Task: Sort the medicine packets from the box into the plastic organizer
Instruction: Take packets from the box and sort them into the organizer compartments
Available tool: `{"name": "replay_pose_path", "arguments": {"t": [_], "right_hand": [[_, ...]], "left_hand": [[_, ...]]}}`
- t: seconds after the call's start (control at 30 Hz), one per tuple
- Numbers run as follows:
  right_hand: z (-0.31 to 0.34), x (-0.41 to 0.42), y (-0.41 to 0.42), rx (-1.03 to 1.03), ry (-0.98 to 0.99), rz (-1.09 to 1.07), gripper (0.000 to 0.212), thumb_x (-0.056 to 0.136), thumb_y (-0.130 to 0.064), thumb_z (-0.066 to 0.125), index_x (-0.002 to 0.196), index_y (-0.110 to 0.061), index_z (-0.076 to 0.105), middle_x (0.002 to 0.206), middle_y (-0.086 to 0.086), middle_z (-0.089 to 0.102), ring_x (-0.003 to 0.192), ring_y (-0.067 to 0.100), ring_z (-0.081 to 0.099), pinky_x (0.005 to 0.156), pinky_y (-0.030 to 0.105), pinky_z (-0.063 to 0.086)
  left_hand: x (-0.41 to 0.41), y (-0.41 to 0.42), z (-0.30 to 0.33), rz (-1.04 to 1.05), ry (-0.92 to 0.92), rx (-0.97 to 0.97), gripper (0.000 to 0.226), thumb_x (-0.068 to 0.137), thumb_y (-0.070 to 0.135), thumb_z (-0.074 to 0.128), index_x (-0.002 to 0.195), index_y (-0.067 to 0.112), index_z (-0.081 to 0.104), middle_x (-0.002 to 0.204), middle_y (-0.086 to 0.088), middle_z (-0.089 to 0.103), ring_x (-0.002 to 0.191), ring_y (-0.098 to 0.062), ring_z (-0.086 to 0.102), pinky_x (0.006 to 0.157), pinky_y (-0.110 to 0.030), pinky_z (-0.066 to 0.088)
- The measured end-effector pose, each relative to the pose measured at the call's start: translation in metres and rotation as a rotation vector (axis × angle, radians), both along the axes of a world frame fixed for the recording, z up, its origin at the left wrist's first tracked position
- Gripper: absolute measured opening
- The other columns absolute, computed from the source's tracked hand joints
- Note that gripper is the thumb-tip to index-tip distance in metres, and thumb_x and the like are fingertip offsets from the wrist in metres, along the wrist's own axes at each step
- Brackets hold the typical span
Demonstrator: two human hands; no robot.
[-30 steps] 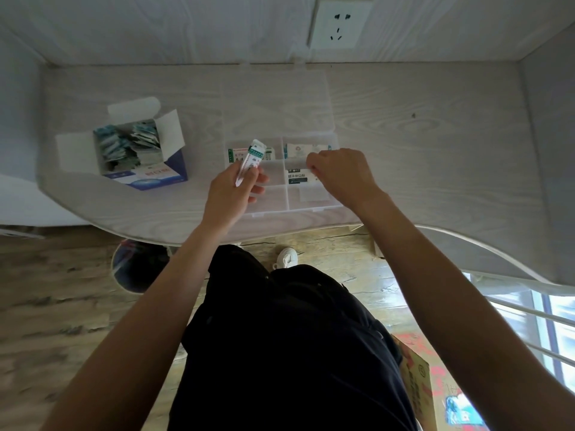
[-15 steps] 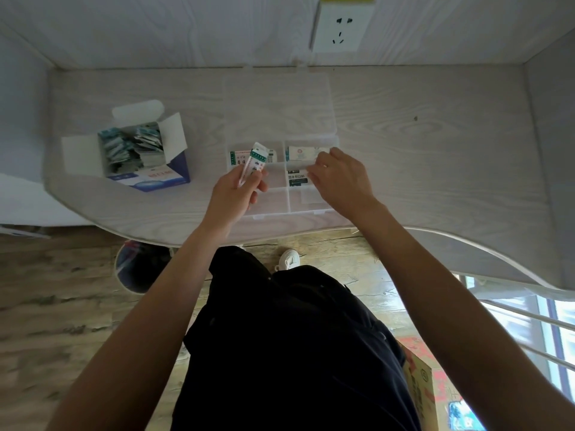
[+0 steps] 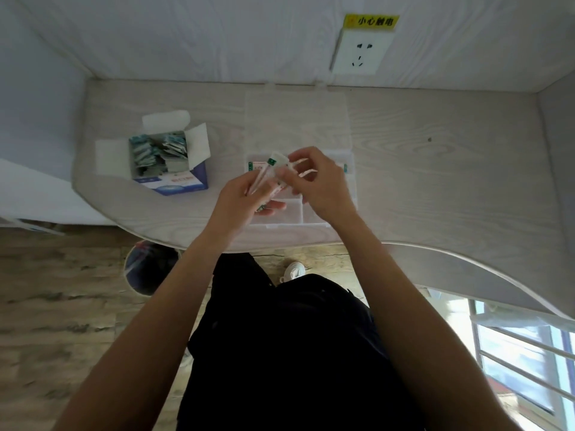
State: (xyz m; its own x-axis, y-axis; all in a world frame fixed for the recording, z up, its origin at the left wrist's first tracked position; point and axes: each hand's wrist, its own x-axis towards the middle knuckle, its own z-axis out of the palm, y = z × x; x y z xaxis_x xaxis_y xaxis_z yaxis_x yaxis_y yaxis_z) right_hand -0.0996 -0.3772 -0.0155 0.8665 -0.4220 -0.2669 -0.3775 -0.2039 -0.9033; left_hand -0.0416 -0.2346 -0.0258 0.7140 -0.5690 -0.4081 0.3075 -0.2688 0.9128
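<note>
Left hand (image 3: 239, 197) gripping medicine packets (image 3: 267, 172), right hand (image 3: 314, 181) pinching 1, above plastic organizer (image 3: 314, 217)

Yellow sign (image 3: 371, 21) above the wall socket (image 3: 359, 52) reads 小心触电; packet print illegible.

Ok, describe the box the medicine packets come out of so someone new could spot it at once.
Start at the pale wooden desk under the wall socket and look at its left part, left of the clear plastic organizer. There stands the cardboard box, flaps open, crammed with teal and white packets. It is the only opaque container there, with a blue and white front.
</note>
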Motion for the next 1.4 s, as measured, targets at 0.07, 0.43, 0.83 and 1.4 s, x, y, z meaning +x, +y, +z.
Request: {"name": "replay_pose_path", "arguments": {"t": [0.07,0.43,0.83,1.4], "right_hand": [[-0.003,0.006,0.006,0.115,-0.027,-0.013,0.017,0.083,-0.021,0.07,0.094,-0.012,0.062,0.073,-0.003,0.063,0.053,0.007,0.057,0.048,0.019,0.043],[-0.007,0.01,0.013,0.206,-0.051,-0.071,0.02,0.082,-0.01,0.07,0.102,-0.005,0.065,0.073,0.003,0.066,0.051,0.007,0.056,0.049,0.019,0.048],[-0.006,0.013,0.016,0.123,0.068,-0.035,0.019,0.081,-0.015,0.072,0.097,-0.007,0.065,0.068,0.01,0.068,0.052,0.016,0.066,0.056,0.028,0.057],[-0.005,0.016,0.012,0.35,0.042,-0.129,0.01,0.083,-0.005,0.067,0.092,0.0,0.064,0.085,0.016,0.067,0.067,0.018,0.068,0.059,0.023,0.056]], "left_hand": [[0.003,0.001,0.004,0.003,0.015,-0.012,0.02,0.092,0.021,0.055,0.109,0.012,0.061,0.095,-0.004,0.069,0.074,-0.02,0.071,0.063,-0.024,0.056],[0.011,0.016,0.0,0.142,-0.084,0.099,0.015,0.095,0.026,0.051,0.093,0.017,0.062,0.08,-0.002,0.067,0.07,-0.015,0.067,0.061,-0.03,0.054],[0.01,0.016,-0.005,0.089,-0.511,0.273,0.023,0.092,0.031,0.057,0.082,0.01,0.062,0.063,0.004,0.056,0.055,-0.009,0.05,0.05,-0.018,0.035],[0.019,0.014,-0.008,0.187,-0.116,0.064,0.013,0.092,0.023,0.057,0.082,0.027,0.064,0.074,0.01,0.066,0.066,-0.001,0.061,0.064,-0.02,0.047]]}}
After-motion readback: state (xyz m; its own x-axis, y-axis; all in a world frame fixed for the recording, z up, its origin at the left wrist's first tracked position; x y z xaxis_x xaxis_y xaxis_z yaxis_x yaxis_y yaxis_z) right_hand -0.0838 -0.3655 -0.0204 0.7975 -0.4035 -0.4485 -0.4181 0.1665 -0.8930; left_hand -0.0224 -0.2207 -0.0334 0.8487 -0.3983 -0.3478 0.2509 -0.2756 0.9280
